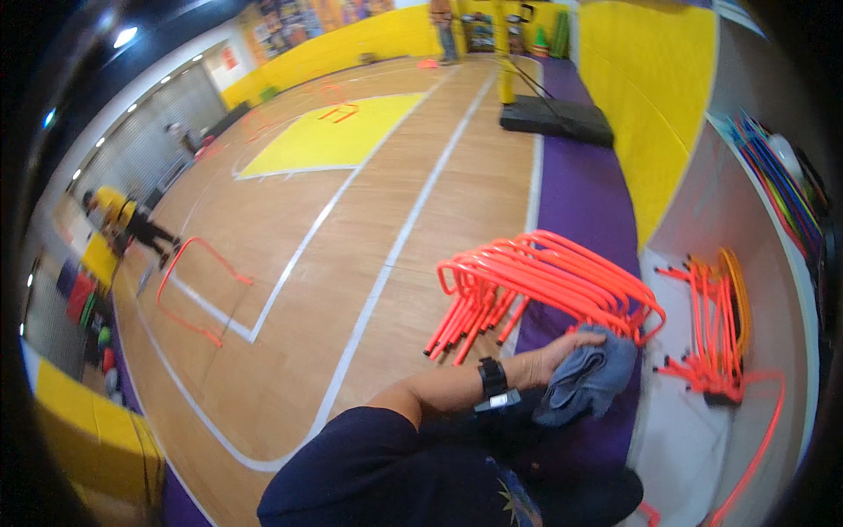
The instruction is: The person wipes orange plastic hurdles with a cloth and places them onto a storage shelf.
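My left hand (557, 359) grips a folded grey-blue cloth (589, 379). A black band (492, 377) is on that wrist. Just beyond the cloth stands a row of nested orange-red training hurdles (527, 270), their black-capped feet pointing left over the wooden floor. The cloth overlaps the near end of the row; whether it touches the tubes I cannot tell. Out of view is my right hand; only the dark sleeve (612, 491) shows on that side. A single orange-red hurdle tube (757, 448) curves down to the lower right edge.
More hurdles (711, 329) lie in a white recess at right, below colored hoops or sticks (777, 178). One hurdle (191, 290) lies out on the court floor (369, 250). A person in yellow (125, 211) is at left. A padded post base (556, 120) stands ahead.
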Action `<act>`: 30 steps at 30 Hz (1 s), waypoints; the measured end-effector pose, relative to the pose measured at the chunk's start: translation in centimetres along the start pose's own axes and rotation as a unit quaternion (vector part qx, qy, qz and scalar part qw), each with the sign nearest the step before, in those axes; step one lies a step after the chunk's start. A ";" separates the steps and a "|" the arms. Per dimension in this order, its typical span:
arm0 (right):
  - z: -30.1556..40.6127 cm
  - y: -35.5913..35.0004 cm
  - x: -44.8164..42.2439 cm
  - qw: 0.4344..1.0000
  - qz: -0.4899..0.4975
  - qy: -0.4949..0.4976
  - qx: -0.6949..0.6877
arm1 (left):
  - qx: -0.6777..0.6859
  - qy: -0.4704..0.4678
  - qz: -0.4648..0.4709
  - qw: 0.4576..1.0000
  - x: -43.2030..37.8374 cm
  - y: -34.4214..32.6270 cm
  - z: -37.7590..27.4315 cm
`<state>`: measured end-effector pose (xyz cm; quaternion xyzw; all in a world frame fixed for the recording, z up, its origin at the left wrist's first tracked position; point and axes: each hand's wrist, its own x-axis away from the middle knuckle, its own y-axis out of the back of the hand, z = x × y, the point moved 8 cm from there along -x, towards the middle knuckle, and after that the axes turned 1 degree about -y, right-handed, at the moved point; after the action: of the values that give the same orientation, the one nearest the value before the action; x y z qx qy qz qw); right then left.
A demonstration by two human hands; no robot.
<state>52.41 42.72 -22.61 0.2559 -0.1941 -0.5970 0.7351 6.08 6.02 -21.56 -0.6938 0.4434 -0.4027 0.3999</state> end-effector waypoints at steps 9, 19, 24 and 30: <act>17.5 -6.0 11.9 0.962 -0.111 0.247 -0.023 | -0.142 -0.102 0.075 0.982 0.5 -9.3 -1.9; 25.2 -7.7 23.4 0.983 -0.106 0.146 -0.039 | -0.206 -0.051 0.202 0.956 1.8 -18.3 3.3; 26.6 -10.3 26.2 0.964 -0.162 0.208 -0.034 | -0.606 -0.406 0.259 0.633 3.4 -24.1 8.0; 26.6 -12.9 29.4 0.954 -0.100 0.267 -0.096 | -0.423 -0.289 0.119 0.851 -4.3 -26.3 0.0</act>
<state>32.87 8.18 -9.97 0.3520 0.0938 -0.5931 0.7180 12.60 17.64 1.53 -0.8227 0.5145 0.0930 0.2231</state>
